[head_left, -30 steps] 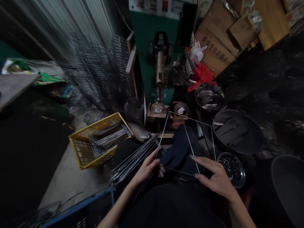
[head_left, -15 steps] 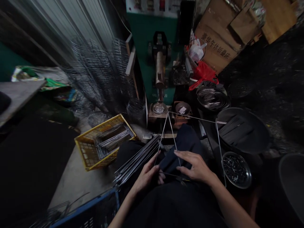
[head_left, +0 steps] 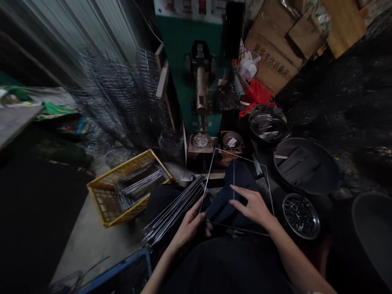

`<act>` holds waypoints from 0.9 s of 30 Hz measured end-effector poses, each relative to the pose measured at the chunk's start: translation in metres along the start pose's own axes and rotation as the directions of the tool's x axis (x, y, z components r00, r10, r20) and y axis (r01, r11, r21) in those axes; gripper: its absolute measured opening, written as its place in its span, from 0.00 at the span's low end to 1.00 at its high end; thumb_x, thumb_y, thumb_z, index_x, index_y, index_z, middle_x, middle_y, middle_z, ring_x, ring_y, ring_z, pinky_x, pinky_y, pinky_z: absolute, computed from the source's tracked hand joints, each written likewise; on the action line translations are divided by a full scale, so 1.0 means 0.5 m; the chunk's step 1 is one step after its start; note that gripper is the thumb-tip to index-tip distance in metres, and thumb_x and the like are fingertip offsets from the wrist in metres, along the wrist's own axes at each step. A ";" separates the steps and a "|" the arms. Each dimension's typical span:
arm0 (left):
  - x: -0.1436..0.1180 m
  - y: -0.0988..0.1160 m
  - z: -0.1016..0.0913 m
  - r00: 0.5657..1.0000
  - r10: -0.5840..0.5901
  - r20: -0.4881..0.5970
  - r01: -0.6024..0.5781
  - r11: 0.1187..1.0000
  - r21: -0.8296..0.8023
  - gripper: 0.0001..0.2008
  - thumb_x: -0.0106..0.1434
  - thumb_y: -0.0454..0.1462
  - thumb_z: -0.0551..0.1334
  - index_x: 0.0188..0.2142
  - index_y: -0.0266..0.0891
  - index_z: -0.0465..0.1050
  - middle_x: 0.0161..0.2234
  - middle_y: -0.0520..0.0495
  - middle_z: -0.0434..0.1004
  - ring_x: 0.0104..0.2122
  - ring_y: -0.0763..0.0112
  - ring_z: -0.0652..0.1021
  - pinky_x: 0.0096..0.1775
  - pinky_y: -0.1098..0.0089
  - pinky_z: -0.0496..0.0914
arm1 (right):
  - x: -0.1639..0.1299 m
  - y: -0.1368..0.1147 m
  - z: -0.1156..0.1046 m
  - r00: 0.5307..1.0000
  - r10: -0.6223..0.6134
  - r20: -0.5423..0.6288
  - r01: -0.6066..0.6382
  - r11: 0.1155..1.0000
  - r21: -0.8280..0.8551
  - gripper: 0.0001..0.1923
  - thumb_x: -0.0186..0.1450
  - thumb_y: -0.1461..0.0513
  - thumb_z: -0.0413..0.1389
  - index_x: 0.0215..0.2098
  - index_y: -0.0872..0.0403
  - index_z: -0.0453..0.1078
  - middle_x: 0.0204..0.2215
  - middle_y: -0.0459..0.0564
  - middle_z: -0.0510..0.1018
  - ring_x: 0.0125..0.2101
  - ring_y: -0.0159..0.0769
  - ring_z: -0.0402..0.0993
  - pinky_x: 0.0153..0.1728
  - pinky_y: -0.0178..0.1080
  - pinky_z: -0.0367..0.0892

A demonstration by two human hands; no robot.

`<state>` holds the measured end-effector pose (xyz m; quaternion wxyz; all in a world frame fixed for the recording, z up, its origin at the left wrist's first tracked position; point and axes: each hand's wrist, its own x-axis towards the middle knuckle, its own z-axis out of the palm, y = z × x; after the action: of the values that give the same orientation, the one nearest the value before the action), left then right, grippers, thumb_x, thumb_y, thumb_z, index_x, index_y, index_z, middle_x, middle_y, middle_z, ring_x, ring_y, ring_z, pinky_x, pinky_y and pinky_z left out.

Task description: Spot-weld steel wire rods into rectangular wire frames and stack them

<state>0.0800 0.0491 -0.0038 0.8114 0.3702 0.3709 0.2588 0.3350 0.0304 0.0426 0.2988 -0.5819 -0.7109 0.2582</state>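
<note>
My left hand (head_left: 192, 221) is closed around the left side of a bent, four-sided metal wire frame (head_left: 210, 168), which stands above my lap. The frame's far side and right side stretch beyond my right hand. My right hand (head_left: 253, 204) pinches a short straight length of wire (head_left: 234, 174) between thumb and fingertips, inside the frame's outline. Whether that wire joins the frame I cannot tell. Under my left hand, a bundle of straight metal rods (head_left: 174, 210) lies slanted across my left thigh.
A green machine (head_left: 180, 81) with a metal arm stands ahead, above a small dish of metal bits (head_left: 202, 140). To the left is a yellow crate (head_left: 105, 218) of wire pieces. A black pan (head_left: 327, 175) and a bowl of small metal parts (head_left: 300, 216) are on the right.
The upper end of the wire in my right hand has moved right, away from the frame's far corner. The frame's right side has come inward, left of the pans. My left hand keeps its grip.
</note>
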 end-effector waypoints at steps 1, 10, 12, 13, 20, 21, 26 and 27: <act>-0.002 -0.004 -0.003 1.000 -0.003 0.003 0.003 1.000 -0.005 0.42 0.66 0.45 0.58 0.69 0.36 0.33 0.25 0.43 0.79 0.21 0.66 0.78 0.25 0.71 0.69 | -0.001 0.001 -0.002 1.000 -0.003 -0.022 0.004 1.000 0.006 0.24 0.65 0.57 0.58 0.60 0.48 0.67 0.53 0.51 0.75 0.52 0.43 0.73 0.54 0.44 0.69; -0.009 -0.026 -0.014 0.998 0.024 -0.054 -0.029 0.995 -0.100 0.44 0.65 0.42 0.59 0.69 0.36 0.29 0.24 0.44 0.78 0.18 0.67 0.76 0.22 0.72 0.68 | -0.013 -0.010 0.018 0.982 -0.184 0.041 0.183 0.983 0.018 0.28 0.66 0.58 0.58 0.63 0.50 0.62 0.56 0.53 0.72 0.56 0.41 0.69 0.56 0.45 0.67; -0.012 -0.026 -0.017 0.997 0.042 -0.060 -0.048 0.993 -0.112 0.44 0.66 0.41 0.59 0.69 0.37 0.28 0.23 0.45 0.78 0.18 0.67 0.76 0.22 0.72 0.67 | -0.015 -0.008 0.019 0.979 -0.202 0.029 0.201 0.979 0.011 0.29 0.65 0.59 0.59 0.64 0.50 0.61 0.57 0.53 0.71 0.57 0.42 0.68 0.57 0.46 0.66; -0.013 -0.026 -0.018 0.997 0.049 -0.063 -0.056 0.992 -0.117 0.44 0.66 0.41 0.59 0.69 0.37 0.28 0.23 0.44 0.78 0.18 0.67 0.76 0.22 0.72 0.67 | -0.016 -0.009 0.019 0.977 -0.212 0.028 0.212 0.977 0.008 0.29 0.65 0.59 0.59 0.64 0.50 0.60 0.57 0.53 0.71 0.57 0.42 0.67 0.57 0.46 0.66; -0.019 -0.015 -0.016 0.993 0.049 -0.112 -0.065 0.988 -0.143 0.45 0.65 0.41 0.60 0.69 0.36 0.28 0.24 0.44 0.78 0.18 0.68 0.75 0.21 0.73 0.67 | -0.013 -0.022 0.027 0.973 -0.231 0.009 0.231 0.972 -0.038 0.29 0.65 0.58 0.58 0.64 0.51 0.61 0.56 0.54 0.72 0.56 0.43 0.69 0.56 0.45 0.68; -0.019 -0.015 -0.016 0.992 0.052 -0.115 -0.068 0.988 -0.142 0.45 0.65 0.41 0.60 0.69 0.36 0.28 0.24 0.44 0.78 0.18 0.68 0.75 0.21 0.73 0.67 | -0.012 -0.023 0.029 0.974 -0.227 0.007 0.228 0.973 -0.045 0.29 0.66 0.58 0.58 0.64 0.51 0.61 0.56 0.54 0.72 0.55 0.43 0.69 0.56 0.45 0.68; -0.022 -0.019 -0.018 0.991 0.066 -0.115 -0.083 0.985 -0.149 0.45 0.65 0.42 0.60 0.69 0.36 0.29 0.23 0.44 0.78 0.18 0.68 0.75 0.21 0.73 0.67 | -0.009 -0.020 0.041 0.975 -0.222 0.017 0.223 0.974 -0.043 0.29 0.66 0.59 0.57 0.64 0.51 0.60 0.57 0.53 0.71 0.56 0.41 0.68 0.56 0.44 0.67; -0.022 -0.020 -0.018 0.991 0.064 -0.118 -0.083 0.984 -0.156 0.45 0.65 0.42 0.60 0.69 0.36 0.29 0.23 0.44 0.78 0.18 0.68 0.75 0.21 0.73 0.67 | -0.009 -0.021 0.043 0.975 -0.224 0.012 0.224 0.973 -0.047 0.29 0.66 0.59 0.57 0.64 0.51 0.60 0.57 0.53 0.71 0.57 0.41 0.68 0.57 0.45 0.67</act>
<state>0.0677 0.0392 -0.0114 0.8062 0.3020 0.3801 0.3381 0.3131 0.0237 0.0348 0.3094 -0.5042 -0.7791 0.2075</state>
